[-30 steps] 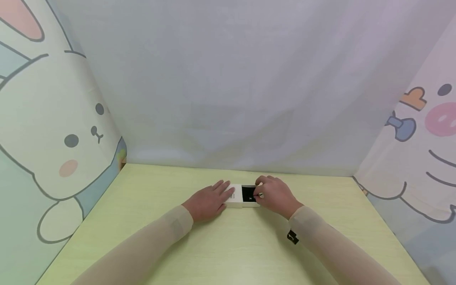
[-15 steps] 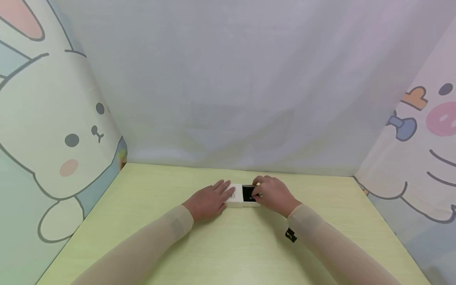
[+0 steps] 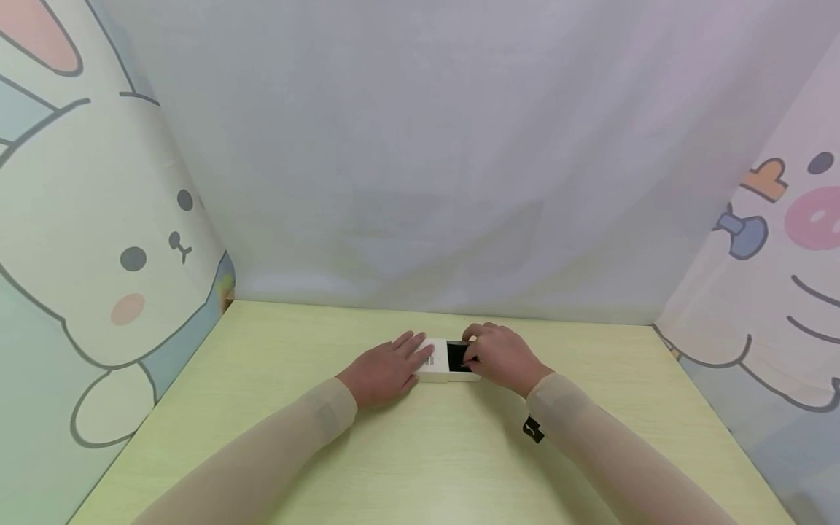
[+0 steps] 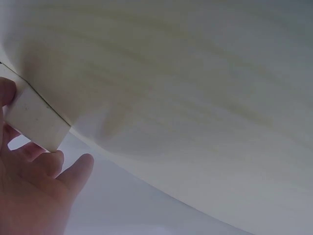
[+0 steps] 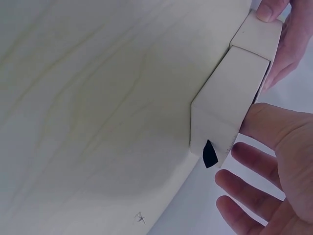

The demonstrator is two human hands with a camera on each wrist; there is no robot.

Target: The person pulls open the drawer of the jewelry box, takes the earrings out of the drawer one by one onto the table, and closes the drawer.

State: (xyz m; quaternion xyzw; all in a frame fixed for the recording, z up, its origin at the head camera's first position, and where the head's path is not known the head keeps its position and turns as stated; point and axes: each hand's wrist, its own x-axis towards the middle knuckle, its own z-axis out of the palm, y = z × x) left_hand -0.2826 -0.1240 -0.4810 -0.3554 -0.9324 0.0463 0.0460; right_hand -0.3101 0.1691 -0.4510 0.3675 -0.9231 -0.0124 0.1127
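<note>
A slim white box (image 3: 433,351) lies near the table's back edge, its inner tray (image 3: 463,376) partly drawn out to the right. Inside the tray shows a black surface (image 3: 456,356). My left hand (image 3: 383,370) holds the outer sleeve, fingers over the top and thumb at the near side; the left wrist view shows the thumb on the box's side (image 4: 36,120). My right hand (image 3: 504,357) bends over the tray. In the right wrist view its thumb reaches inside, while other fingers hang loosely beyond the tray's end. Whether it pinches anything inside is hidden.
A black tab (image 5: 209,154) sticks out at the tray's end. The pale wooden table (image 3: 420,452) stretches toward me. A grey-white cloth (image 3: 420,175) hangs behind it, with cartoon panels left and right. A black tag (image 3: 533,429) hangs at the right sleeve.
My right hand has shifted slightly left over the tray, covering more of the black surface. My left hand and the box have barely moved.
</note>
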